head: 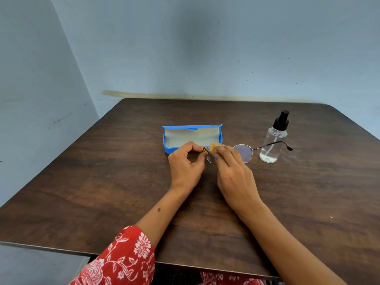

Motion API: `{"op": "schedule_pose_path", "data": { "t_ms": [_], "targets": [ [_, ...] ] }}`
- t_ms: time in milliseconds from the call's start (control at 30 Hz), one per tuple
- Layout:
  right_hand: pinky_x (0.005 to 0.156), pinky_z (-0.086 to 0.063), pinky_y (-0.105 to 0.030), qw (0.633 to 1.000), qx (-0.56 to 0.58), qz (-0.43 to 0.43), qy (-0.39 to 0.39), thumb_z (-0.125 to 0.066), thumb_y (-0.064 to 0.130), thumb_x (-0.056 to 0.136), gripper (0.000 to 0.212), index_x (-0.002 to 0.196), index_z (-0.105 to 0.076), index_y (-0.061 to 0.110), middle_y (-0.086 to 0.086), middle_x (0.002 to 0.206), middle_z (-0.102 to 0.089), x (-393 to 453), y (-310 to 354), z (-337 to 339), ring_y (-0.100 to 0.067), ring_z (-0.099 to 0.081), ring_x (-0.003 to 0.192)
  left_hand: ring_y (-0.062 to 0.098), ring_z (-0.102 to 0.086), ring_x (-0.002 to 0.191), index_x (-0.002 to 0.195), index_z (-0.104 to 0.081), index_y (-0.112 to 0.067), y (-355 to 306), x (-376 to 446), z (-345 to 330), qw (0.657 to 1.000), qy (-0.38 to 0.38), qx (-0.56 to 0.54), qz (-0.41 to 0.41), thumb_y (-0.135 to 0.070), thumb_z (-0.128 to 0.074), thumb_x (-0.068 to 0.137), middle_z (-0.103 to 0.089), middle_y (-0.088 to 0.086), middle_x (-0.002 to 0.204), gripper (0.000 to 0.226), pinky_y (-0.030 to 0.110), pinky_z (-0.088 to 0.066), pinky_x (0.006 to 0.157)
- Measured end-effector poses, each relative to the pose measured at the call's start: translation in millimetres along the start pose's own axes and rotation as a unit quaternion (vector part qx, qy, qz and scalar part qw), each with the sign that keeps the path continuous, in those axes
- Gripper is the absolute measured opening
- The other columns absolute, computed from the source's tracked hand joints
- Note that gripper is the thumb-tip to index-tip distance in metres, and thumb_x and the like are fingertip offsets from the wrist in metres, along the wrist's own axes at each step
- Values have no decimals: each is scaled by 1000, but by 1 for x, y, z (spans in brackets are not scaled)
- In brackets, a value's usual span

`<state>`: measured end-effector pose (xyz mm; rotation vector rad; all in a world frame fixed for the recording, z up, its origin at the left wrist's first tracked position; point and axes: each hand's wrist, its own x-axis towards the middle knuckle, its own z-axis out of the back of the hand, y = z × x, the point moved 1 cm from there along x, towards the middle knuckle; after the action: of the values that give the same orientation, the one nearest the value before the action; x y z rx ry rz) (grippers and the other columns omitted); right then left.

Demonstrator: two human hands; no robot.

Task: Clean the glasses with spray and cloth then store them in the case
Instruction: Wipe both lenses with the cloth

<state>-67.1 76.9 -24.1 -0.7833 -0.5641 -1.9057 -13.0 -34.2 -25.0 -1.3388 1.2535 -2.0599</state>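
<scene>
Round thin-framed glasses (pixel 245 153) are held just above the brown table (pixel 102 182), in front of the open blue case (pixel 167 138). My left hand (pixel 186 163) pinches the frame's left end near the hinge. My right hand (pixel 234 171) presses a small yellow cloth (pixel 213 145) against the left lens, which the fingers mostly hide. The right lens and its temple arm stick out to the right, toward the clear spray bottle (pixel 272 145) with a black pump top.
The case's lid stands up and its grey lining is bare. The table's back edge meets a blue-grey wall (pixel 205 58), with another wall on the left. Red patterned sleeve (pixel 127 258) at the near table edge.
</scene>
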Motion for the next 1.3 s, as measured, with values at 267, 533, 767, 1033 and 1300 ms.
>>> {"op": "schedule_pose_path", "data": {
  "t_ms": [267, 533, 767, 1033, 1300],
  "targets": [
    [84, -51, -31, 1000, 22, 20, -9, -36, 3, 78, 42, 104, -67, -2, -11, 100, -67, -4, 1, 0, -26, -61, 97, 12, -67, 73, 70, -67, -9, 0, 0, 1, 1000, -1, -1, 2, 2, -74, 72, -70, -1, 73, 13, 24, -55, 74],
    [86, -54, -34, 1000, 1, -16, -7, -34, 0, 78, 45, 111, -63, -7, -18, 112, -64, 0, -2, -2, -28, -54, 109, 7, -67, 73, 67, -63, -18, -4, -1, 1, 1000, 4, 2, -15, 0, -75, 72, -68, -7, 72, 22, 17, -53, 72],
    [76, -51, -29, 999, 46, 21, 12, -38, 7, 73, 36, 92, -69, 1, -8, 93, -67, -5, 1, 4, -26, -62, 90, 6, -67, 73, 70, -67, -12, -1, 0, 2, 1000, 2, 1, 0, 1, -75, 72, -70, -5, 73, 16, 18, -53, 72],
    [70, -53, -30, 991, 132, -5, 8, -46, 9, 70, 26, 78, -70, 3, -6, 85, -68, -9, -4, 7, -22, -63, 83, 2, -66, 72, 70, -67, -14, 0, 0, 3, 1000, -22, 9, 15, 1, -74, 73, -69, -7, 73, 17, 14, -52, 70],
    [96, -38, -14, 968, 176, -103, -148, -50, 5, 77, 30, 99, -69, -2, -11, 102, -66, -6, -16, 13, -18, -56, 98, 3, -65, 76, 68, -65, -12, -2, 1, 5, 999, -49, 9, 21, 0, -73, 75, -69, -2, 72, 17, 4, -46, 66]
  ]
}}
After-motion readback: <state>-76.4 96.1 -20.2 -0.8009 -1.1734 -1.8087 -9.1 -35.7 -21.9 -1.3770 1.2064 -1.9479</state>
